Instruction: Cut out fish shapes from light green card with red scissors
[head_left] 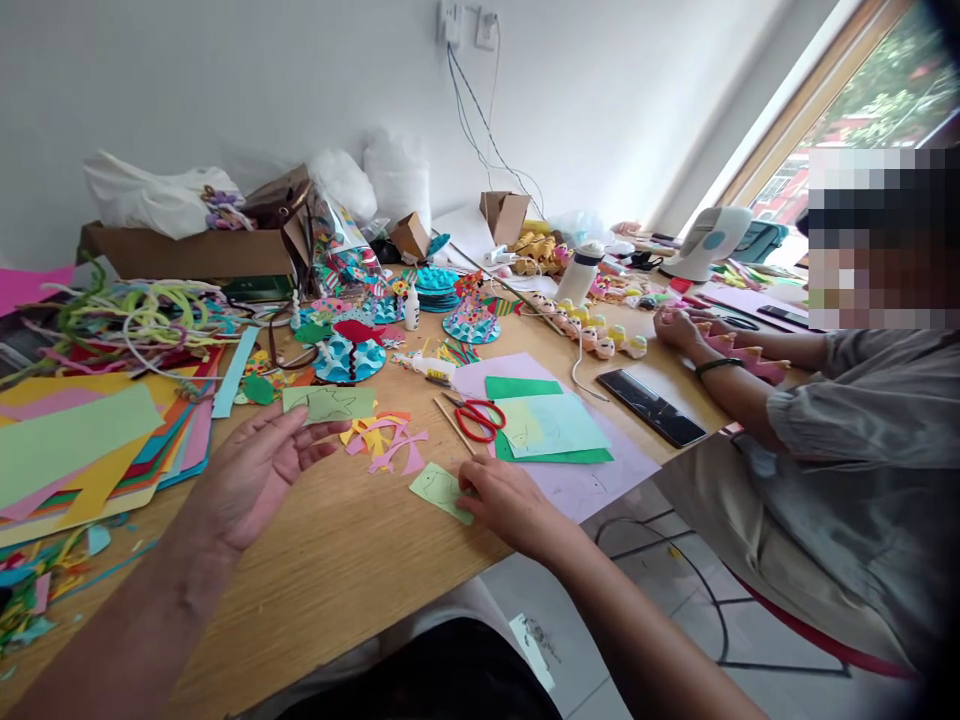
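My left hand holds a green paper strip with a drawn outline, pinched between thumb and fingers above the table. On the table's front part, my right hand has its fingertips on a smaller light green paper piece that also bears a drawing. Red-handled scissors lie just beyond my right hand, beside a thin wooden stick. Pink and orange curved paper scraps lie between my hands. Green and pale sheets rest on a large lilac sheet.
Stacked coloured paper and pipe cleaners lie at the left. Blue paper crafts, a glue bottle and a white bottle stand or lie farther back. A phone lies near a seated person at the right.
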